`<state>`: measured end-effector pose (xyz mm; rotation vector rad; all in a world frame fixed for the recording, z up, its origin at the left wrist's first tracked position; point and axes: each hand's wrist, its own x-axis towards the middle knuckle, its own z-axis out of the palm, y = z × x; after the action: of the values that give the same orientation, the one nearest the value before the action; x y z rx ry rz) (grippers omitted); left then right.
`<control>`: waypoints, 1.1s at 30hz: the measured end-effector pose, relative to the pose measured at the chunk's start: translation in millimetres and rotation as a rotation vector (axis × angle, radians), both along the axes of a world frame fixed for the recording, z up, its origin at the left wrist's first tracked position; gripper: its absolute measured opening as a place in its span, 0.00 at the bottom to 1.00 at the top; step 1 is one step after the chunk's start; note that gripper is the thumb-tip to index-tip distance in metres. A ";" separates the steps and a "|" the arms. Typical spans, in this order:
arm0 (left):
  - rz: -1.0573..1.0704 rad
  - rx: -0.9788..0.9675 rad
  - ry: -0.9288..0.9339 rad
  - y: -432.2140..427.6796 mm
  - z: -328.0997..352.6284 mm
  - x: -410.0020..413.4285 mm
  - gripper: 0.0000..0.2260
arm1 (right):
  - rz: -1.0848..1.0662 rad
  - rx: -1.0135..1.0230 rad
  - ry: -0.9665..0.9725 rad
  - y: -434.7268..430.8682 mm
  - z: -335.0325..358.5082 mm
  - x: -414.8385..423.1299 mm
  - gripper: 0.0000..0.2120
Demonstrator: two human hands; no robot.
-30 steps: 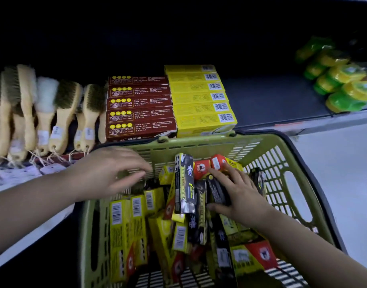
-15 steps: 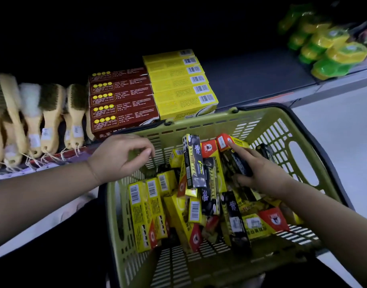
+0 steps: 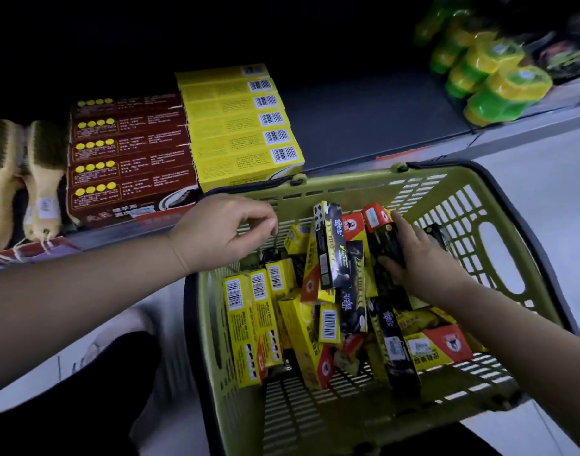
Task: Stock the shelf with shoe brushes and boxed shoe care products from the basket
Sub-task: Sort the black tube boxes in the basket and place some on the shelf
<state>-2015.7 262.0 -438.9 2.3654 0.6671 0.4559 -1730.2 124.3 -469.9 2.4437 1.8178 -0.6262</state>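
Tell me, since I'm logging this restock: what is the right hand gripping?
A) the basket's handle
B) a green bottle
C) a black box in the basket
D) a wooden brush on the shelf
C: the right hand curls its fingers and thumb round a black box among the cartons inside the basket.

Dim shop aisle, low shelf.
The dark shelf (image 3: 364, 126) spans the upper frame, its back lost in shadow; pale grey floor (image 3: 558, 179) shows at right and lower left.
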 end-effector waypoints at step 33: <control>-0.053 -0.316 0.342 4.6 9.4 92.2 0.27 | -0.813 0.113 1.346 23.0 50.0 -15.9 0.17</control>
<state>-1923.5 266.6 -429.5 2.1669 0.7639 -0.0804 -1746.0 147.3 -419.9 2.9713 0.6658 -2.7296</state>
